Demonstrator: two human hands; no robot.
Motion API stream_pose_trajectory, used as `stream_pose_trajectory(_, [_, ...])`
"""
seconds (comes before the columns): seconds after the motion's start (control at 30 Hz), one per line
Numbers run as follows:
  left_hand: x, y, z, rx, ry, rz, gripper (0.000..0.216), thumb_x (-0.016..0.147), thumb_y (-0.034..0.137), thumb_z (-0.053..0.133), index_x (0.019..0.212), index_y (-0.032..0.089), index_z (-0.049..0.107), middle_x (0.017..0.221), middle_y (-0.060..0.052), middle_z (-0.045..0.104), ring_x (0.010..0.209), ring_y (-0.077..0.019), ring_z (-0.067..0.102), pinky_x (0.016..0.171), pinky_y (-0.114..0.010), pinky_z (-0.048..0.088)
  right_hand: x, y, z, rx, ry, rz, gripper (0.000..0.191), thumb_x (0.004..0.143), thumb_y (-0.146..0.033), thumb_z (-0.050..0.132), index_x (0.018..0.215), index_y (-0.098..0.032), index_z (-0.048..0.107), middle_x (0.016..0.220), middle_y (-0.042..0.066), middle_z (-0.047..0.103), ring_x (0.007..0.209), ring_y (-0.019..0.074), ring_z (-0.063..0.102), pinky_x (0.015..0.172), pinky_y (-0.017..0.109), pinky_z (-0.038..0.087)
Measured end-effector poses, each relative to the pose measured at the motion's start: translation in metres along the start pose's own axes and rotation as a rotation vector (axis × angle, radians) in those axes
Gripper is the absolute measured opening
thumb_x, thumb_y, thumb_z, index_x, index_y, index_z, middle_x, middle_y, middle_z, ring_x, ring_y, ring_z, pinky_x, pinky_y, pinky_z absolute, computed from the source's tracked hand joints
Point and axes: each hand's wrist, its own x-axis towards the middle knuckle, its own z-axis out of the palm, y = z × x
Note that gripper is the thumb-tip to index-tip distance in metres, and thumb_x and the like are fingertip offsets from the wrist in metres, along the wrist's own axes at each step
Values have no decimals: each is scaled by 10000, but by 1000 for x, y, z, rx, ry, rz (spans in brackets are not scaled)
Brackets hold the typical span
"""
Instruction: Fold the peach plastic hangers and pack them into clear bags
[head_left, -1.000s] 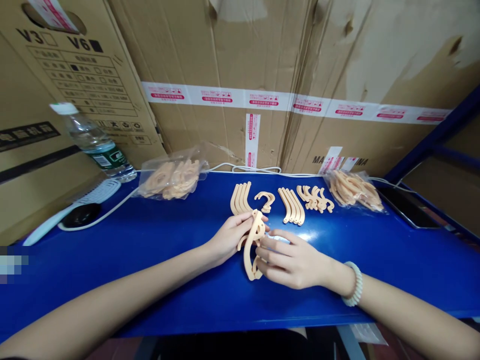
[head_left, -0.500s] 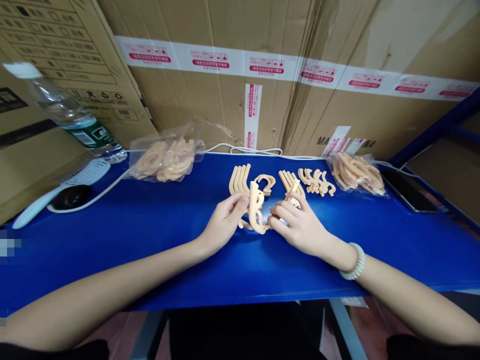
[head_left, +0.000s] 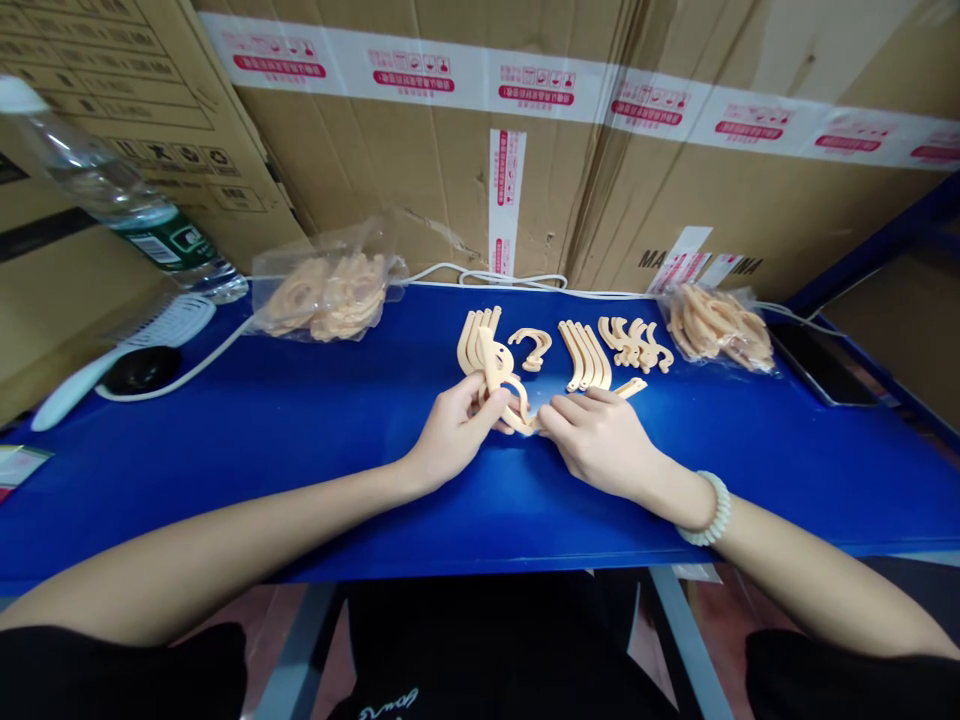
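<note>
In the head view, a curved beige piece (head_left: 501,385) is pinched by the left hand (head_left: 454,432) at its middle and by the right hand (head_left: 600,440) at its lower end, just above the blue bench (head_left: 300,430). Rows of similar pieces (head_left: 585,352) are laid just behind it. A clear bag (head_left: 330,290) is seen farther back on the left.

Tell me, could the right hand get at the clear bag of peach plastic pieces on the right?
Probably yes: only bare blue tabletop lies between the right hand and the clear bag, though it pinches a peach plastic piece.
</note>
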Motion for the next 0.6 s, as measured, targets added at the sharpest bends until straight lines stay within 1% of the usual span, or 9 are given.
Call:
stream_pose_trajectory(0.17, [1,-3,-1,-35,-23,-28,403,879,499,699,996,117,646,830,-96,762,694,-201,736,653,-286,616,0,0,2,-37,18,-38,202,908,-76,460,828,-185,612,676,9,587,567,164,424,630,345,245])
stream_pose_trajectory(0.27, [4,-4,-3,-31,-28,-38,409,890,509,682,995,114,659,811,-95,765,689,-200,742,635,-276,611,3,-3,1,-55,80,-75,231,943,-87,451,829,-187,625,669,13,589,577,166,421,628,351,251])
stream_pose_trajectory(0.33, [7,-5,-5,-53,-15,-69,405,892,515,675,960,117,655,740,-80,752,621,-189,723,569,-259,586,3,-4,0,-83,120,-97,243,969,-90,455,842,-198,632,673,6,599,583,162,429,623,348,260])
stream_pose_trajectory(0.4, [9,-6,-7,-98,6,-100,397,895,515,670,917,119,639,675,-68,731,555,-176,695,510,-245,552,3,-1,0,-82,131,-105,250,984,-98,458,838,-210,628,677,-2,611,589,158,453,620,339,285])
stream_pose_trajectory(0.47, [11,-7,-9,-145,10,-111,391,899,508,665,902,119,627,661,-67,725,550,-177,694,489,-238,535,0,8,0,-19,117,-70,248,995,-122,453,838,-214,621,679,-3,623,601,157,497,618,324,327])
stream_pose_trajectory(0.53, [13,-8,-10,-175,-8,-110,385,901,498,669,922,116,623,677,-73,730,593,-194,718,496,-237,539,-3,24,1,86,115,5,197,1008,-166,452,934,-204,632,711,9,659,634,165,556,651,314,394])
stream_pose_trajectory(0.57, [13,-7,-11,-185,-18,-111,382,903,492,670,940,115,620,693,-78,734,627,-207,733,504,-237,543,-5,33,2,138,126,44,173,1009,-178,458,1021,-193,630,758,22,689,675,174,595,705,319,436])
stream_pose_trajectory(0.6, [13,-7,-11,-191,-24,-113,382,905,488,671,961,114,618,711,-85,739,665,-220,746,513,-238,548,-6,42,4,182,145,76,179,1007,-184,466,1104,-185,616,831,43,720,746,188,635,793,343,468])
